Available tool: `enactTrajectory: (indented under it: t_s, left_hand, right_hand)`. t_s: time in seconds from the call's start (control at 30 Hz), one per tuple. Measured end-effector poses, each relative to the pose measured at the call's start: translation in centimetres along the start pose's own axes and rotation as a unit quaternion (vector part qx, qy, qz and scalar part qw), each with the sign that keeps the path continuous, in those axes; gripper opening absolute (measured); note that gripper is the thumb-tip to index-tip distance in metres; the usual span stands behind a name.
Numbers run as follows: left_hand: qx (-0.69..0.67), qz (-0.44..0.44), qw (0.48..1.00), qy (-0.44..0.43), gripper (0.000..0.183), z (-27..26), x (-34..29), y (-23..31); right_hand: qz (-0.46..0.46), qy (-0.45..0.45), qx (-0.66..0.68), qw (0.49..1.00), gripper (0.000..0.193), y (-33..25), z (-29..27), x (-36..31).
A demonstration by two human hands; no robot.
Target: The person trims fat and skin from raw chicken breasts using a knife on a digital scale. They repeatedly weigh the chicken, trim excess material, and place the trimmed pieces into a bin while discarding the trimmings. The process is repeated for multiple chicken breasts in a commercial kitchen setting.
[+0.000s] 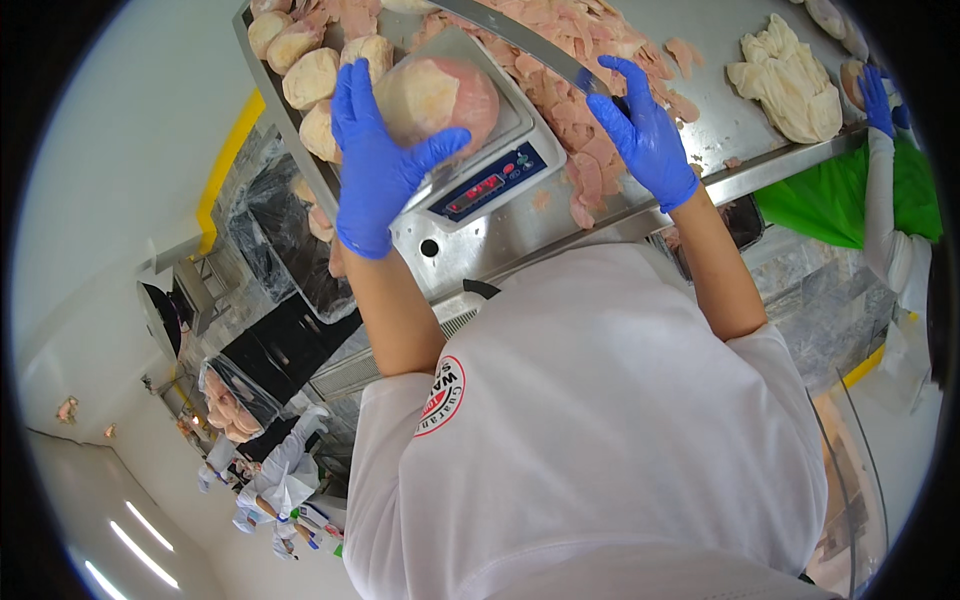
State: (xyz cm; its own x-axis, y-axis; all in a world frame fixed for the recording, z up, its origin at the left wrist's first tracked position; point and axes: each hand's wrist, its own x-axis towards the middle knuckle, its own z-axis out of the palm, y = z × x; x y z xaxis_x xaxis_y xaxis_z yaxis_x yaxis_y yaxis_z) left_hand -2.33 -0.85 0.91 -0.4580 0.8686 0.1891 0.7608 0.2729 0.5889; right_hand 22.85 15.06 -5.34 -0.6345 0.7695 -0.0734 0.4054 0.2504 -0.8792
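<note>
A big rounded piece of raw pink meat with a pale patch [440,98] rests on the pan of a digital scale [490,190]. My left hand [385,160], in a blue glove, is at the left side of this piece with its fingers spread and thumb out. Whether the palm touches the meat, I cannot tell. In my blue-gloved right hand [648,140] is a long knife [530,42], its dark handle mostly hidden by the fingers. The blade slants up and left above thin slices of pale meat [570,125] on the metal table.
Several rounded meat pieces [312,80] line the table's left rim. A crumpled cream cloth [790,85] lies on the right. Beyond it, a co-worker's gloved hand [877,100] is at the table. A plastic-lined black crate [300,240] stands left, below the table.
</note>
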Motion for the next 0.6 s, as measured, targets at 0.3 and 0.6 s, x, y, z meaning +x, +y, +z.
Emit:
enactTrajectory:
  t_s: [0.3, 0.6]
  left_hand:
    - [0.051, -0.029, 0.998, 0.034, 0.110, 0.9, 0.2, 0.4]
    - [-0.044, 0.044, 0.998, 0.031, 0.097, 2.4, 0.3, -1.9]
  right_hand:
    - [-0.067, 0.033, -0.100, 0.992, 0.065, -0.8, -0.6, -2.9]
    - [-0.138, -0.004, -0.198, 0.970, 0.070, 1.0, -0.5, -3.5]
